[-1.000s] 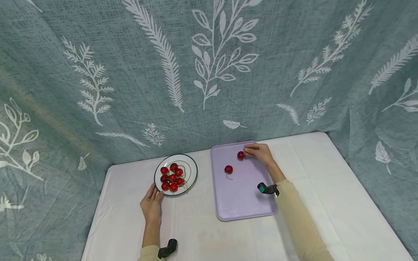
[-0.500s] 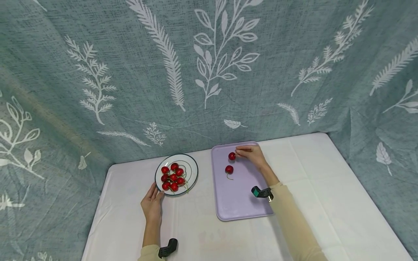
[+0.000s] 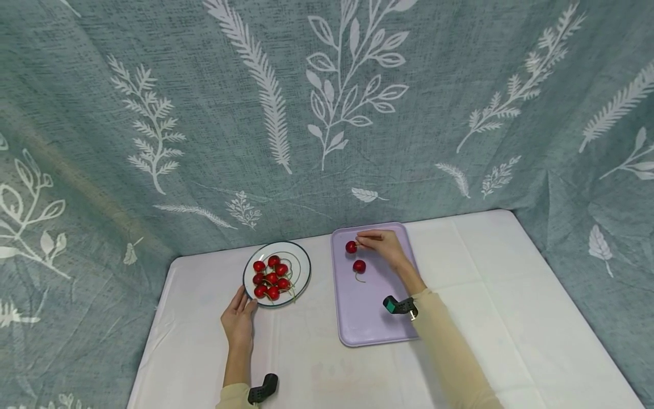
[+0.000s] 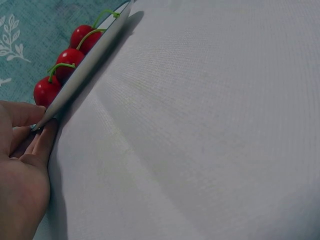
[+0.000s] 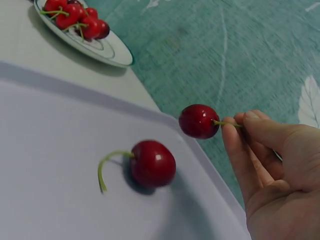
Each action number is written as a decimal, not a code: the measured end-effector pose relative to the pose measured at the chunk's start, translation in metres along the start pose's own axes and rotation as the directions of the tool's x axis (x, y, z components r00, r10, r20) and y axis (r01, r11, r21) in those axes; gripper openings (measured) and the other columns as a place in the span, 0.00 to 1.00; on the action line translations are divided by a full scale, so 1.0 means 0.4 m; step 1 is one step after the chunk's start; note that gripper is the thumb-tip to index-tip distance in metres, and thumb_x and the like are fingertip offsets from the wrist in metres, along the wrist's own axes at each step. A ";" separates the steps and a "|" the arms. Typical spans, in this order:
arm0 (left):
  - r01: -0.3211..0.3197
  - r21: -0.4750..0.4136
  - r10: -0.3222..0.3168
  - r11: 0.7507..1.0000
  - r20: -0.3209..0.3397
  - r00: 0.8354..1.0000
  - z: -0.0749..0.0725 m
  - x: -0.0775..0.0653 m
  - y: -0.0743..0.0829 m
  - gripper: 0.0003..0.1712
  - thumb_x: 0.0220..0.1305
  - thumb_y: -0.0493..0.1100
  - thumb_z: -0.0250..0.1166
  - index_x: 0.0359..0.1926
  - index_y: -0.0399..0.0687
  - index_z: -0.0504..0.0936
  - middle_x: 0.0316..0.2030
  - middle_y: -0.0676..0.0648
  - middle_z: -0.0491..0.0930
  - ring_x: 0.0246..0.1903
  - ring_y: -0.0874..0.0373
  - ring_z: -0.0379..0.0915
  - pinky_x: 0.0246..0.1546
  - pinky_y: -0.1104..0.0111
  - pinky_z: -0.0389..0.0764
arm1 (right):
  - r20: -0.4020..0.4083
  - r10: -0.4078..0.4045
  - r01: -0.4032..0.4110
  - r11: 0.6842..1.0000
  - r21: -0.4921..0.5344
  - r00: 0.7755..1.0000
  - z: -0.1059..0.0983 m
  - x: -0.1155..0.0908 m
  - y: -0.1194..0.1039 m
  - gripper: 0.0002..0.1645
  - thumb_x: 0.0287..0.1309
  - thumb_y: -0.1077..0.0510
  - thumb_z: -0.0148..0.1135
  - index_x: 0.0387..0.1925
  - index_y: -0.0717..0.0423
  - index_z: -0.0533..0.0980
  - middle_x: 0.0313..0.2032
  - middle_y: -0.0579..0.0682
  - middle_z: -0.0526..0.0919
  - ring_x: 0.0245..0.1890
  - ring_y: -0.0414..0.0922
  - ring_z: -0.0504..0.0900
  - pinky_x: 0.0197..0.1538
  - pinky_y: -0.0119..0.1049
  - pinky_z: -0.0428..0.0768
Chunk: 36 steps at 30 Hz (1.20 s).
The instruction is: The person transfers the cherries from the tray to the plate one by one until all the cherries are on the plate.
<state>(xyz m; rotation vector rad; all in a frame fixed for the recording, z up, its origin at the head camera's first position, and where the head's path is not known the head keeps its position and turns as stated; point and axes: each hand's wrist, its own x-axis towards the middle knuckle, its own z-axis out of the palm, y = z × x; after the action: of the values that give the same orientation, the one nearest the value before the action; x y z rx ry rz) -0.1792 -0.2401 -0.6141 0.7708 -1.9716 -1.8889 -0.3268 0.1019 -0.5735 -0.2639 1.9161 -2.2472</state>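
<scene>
My right hand [image 3: 384, 246] pinches a cherry [image 5: 199, 121] by its green stem, thumb against fingertips, over the far part of the lilac tray [image 3: 352, 329]. Just nearer to me, a second cherry [image 5: 152, 164] lies on the tray, its curved stem [image 5: 105, 167] pointing toward me in the head view. On the left, my left hand [image 3: 238, 324] grips the near-left rim of a white plate [image 3: 301, 284] with a dark edge, thumb above and fingers below. Several red cherries [image 3: 271, 278] with green stems are heaped on that plate.
A white cloth [image 3: 306, 369] covers the table under the plate and tray. Behind it hangs a teal curtain [image 3: 286, 199] with white leaf prints, meeting the table's far edge. A strip of tablecloth [image 3: 321, 272] separates plate from tray.
My right hand has moved left across the tray's far end, carrying the pinched cherry past the lying one. The left hand keeps its hold on the plate.
</scene>
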 end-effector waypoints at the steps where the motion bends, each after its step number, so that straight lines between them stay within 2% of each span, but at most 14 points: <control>1: -0.002 -0.002 0.002 1.000 0.001 1.000 0.000 0.000 0.000 0.34 0.64 0.30 0.58 0.71 0.36 0.62 0.69 0.38 0.65 0.68 0.47 0.62 0.57 0.79 0.73 | 0.007 0.001 -0.001 1.000 -0.003 1.000 0.006 0.002 0.000 0.17 0.62 0.72 0.58 0.50 0.83 0.74 0.42 0.64 0.85 0.34 0.36 0.87 0.47 0.35 0.86; 11: -0.006 0.000 0.006 1.000 0.005 1.000 -0.003 0.005 0.005 0.33 0.65 0.30 0.58 0.71 0.36 0.62 0.68 0.38 0.65 0.68 0.47 0.62 0.58 0.78 0.73 | 0.042 0.016 -0.017 1.000 0.017 0.999 0.077 0.016 -0.006 0.16 0.60 0.74 0.58 0.49 0.83 0.75 0.45 0.73 0.81 0.33 0.36 0.87 0.46 0.38 0.86; 22: 0.003 -0.007 -0.003 1.000 0.010 1.000 -0.003 0.007 0.003 0.33 0.64 0.29 0.58 0.71 0.35 0.63 0.68 0.37 0.65 0.67 0.46 0.63 0.57 0.79 0.74 | 0.033 -0.002 0.003 0.999 -0.046 0.999 0.167 0.023 -0.002 0.14 0.59 0.72 0.61 0.46 0.77 0.79 0.44 0.68 0.84 0.36 0.39 0.87 0.50 0.46 0.85; 28: 0.010 -0.006 -0.010 1.000 0.009 1.000 -0.003 0.007 0.000 0.33 0.64 0.29 0.58 0.71 0.36 0.63 0.68 0.38 0.65 0.67 0.47 0.63 0.56 0.80 0.74 | -0.001 0.031 -0.031 0.999 0.011 1.000 0.209 0.019 0.002 0.14 0.60 0.72 0.61 0.47 0.76 0.79 0.43 0.67 0.85 0.36 0.39 0.86 0.48 0.39 0.86; 36: 0.007 -0.018 -0.007 1.000 0.006 1.000 0.002 0.007 0.002 0.33 0.64 0.29 0.58 0.70 0.35 0.64 0.68 0.38 0.66 0.67 0.47 0.64 0.55 0.80 0.75 | 0.005 -0.025 0.025 0.999 0.048 1.000 0.255 0.023 0.006 0.14 0.59 0.73 0.61 0.47 0.78 0.78 0.43 0.71 0.83 0.35 0.38 0.86 0.45 0.35 0.87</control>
<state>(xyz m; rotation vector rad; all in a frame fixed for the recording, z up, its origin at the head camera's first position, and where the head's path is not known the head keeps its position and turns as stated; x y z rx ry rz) -0.1820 -0.2411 -0.6136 0.7693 -1.9555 -1.9116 -0.3104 0.0017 -0.5597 -0.2880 1.8635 -2.3028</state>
